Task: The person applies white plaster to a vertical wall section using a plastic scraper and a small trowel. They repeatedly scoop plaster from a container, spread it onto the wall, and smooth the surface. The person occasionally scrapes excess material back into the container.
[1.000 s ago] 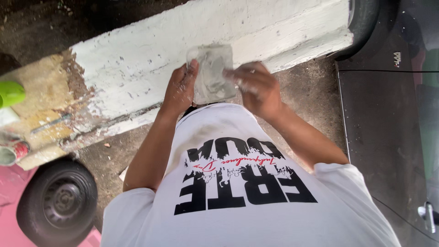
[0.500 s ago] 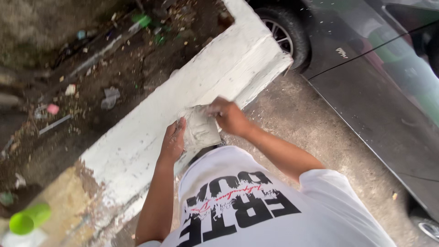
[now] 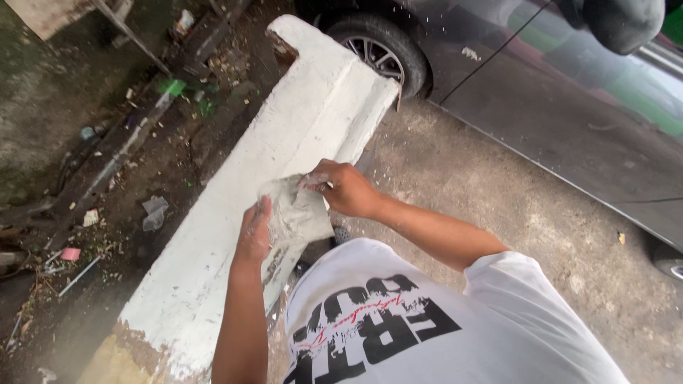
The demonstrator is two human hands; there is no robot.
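1. Meanwhile, on the far left, a strip of dark, littered ground [image 3: 107, 178] with scraps and debris has come into view beside the wall; a second ago the view showed mostly the wall's top and a small wheel below it.
2. Next over, the white-painted low wall [image 3: 235, 235] now runs diagonally from the lower left corner up to its blunt end near the top middle, where before it lay nearly level across the view. The head has turned; the wall itself has not moved.
3. Over the wall's right-hand edge, the left hand [image 3: 253, 235] is closed lightly along the left side of a grey, dusty rag [image 3: 295, 213], fingers curled onto it.
4. Just right of that, the right hand [image 3: 347, 188] pinches the rag's upper corner with fingers shut on the cloth. Both hands keep hold as they did a second ago, though the rag looks more bunched than the flatter sheet seen earlier.
5. So the cloth stays in hand at chest height, held just above the wall's edge; I cannot tell whether it touches the wall.
6. Farthest right, a dark car [image 3: 569, 135] with its wheel [image 3: 377, 53] stands close on the concrete.
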